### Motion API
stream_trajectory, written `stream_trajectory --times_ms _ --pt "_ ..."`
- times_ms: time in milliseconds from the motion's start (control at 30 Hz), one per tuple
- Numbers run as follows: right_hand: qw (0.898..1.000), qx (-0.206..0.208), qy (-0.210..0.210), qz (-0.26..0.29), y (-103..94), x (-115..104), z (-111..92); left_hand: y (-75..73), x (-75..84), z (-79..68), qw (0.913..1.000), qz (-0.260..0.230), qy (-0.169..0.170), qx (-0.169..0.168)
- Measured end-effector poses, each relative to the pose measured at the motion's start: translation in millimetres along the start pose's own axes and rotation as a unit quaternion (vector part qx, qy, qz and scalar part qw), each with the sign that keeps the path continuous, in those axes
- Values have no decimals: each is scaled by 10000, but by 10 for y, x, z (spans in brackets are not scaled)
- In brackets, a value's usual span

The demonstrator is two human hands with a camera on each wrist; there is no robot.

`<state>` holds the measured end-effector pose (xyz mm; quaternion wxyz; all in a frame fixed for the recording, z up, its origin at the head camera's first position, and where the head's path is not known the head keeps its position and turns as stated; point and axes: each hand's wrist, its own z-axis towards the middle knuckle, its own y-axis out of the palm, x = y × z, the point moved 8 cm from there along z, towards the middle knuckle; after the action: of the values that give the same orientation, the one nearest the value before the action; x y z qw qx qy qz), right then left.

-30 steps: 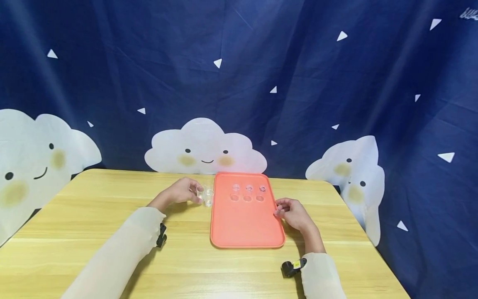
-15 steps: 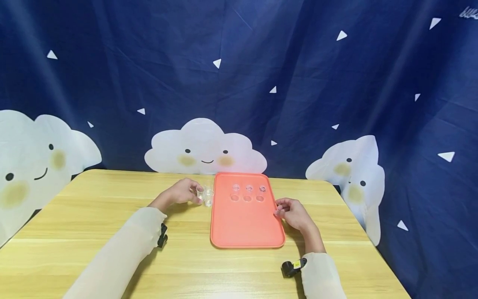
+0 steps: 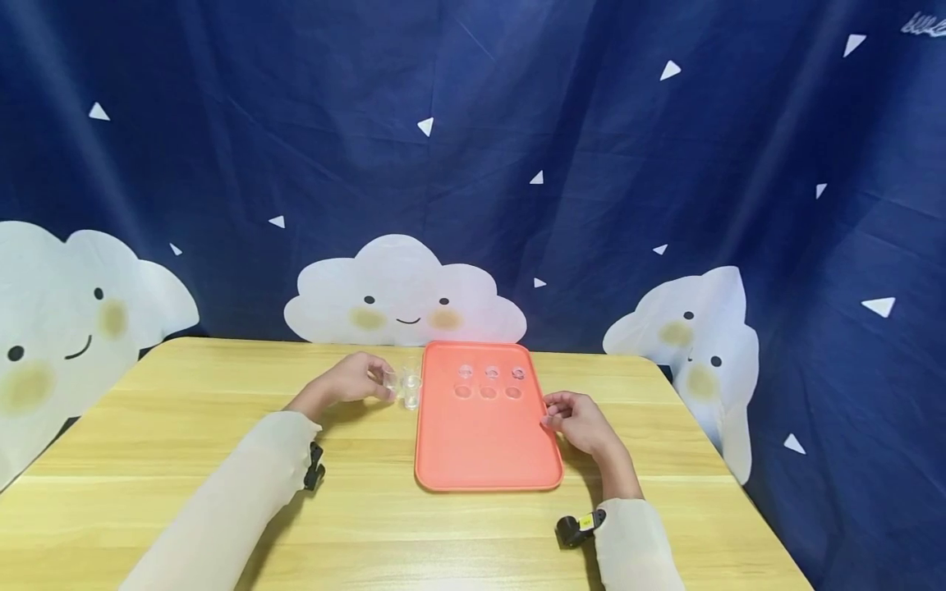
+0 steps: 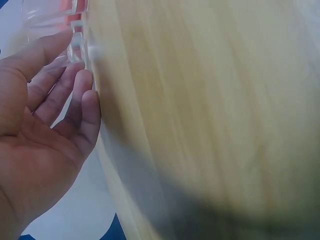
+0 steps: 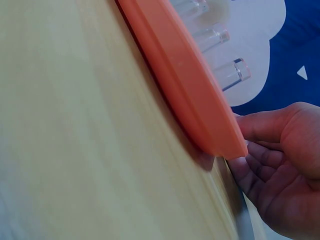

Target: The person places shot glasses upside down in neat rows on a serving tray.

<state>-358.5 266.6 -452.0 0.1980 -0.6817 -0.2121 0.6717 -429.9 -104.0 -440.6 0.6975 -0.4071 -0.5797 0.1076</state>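
Observation:
My left hand pinches a small clear cup between thumb and fingers, just left of the tray. In the left wrist view, the thumb and index fingertip lie at the see-through wall of the cup, at the top left. Close to its right stand other clear cups, overlapping one another against the tray's left edge. On the orange-red tray are two rows of small clear cups, three in each. My right hand holds the tray's right rim, thumb on the upper side and fingers lower down.
The light wooden table carries the tray near its far edge. Behind it hangs a dark blue curtain with white clouds and triangles. A black wrist camera sits at the right sleeve.
The left hand has shifted slightly left with its cup, widening the gap to the cups beside the tray. The right hand and tray stay in place.

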Motion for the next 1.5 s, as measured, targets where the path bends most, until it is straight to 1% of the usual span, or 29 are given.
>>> stream_trajectory --times_ms 200,300,433,500,600,667,733,867,933,1100,1267,1500 --pt "10000 30 -6 -42 -7 -25 -2 -76 -42 -42 9998 -79 -62 152" --pt "10000 41 -11 -51 -11 -25 -6 -118 -16 -70 9996 -187 -16 202" --pt "10000 23 -6 -38 -8 -17 -12 -199 33 -85 9982 -457 186 343" --pt "10000 19 0 -31 -6 -16 -13 -249 65 -82 9968 -579 300 457" --pt "10000 36 -20 -54 -6 -20 -9 -326 130 -76 9949 -587 461 672" --pt "9999 56 -35 -85 -9 -24 -6 -372 185 -73 9938 -499 554 820" --pt "9999 75 -51 -113 -12 -28 -4 -407 231 -71 9926 -477 587 952" --pt "9999 81 -33 -114 -9 -21 -4 -447 324 -75 9895 -617 575 1172" --pt "9999 79 -20 -75 -6 -12 -5 -456 384 -81 9872 -738 592 1287" --pt "10000 63 -21 -36 5 -9 -8 -441 553 -81 9788 -1087 822 1528" --pt "10000 39 -33 -18 9 -17 -11 -373 699 -57 9710 -1433 1053 1599" --pt "9998 78 -108 -141 1 -11 -8 -266 866 0 9690 -1552 1086 1588"
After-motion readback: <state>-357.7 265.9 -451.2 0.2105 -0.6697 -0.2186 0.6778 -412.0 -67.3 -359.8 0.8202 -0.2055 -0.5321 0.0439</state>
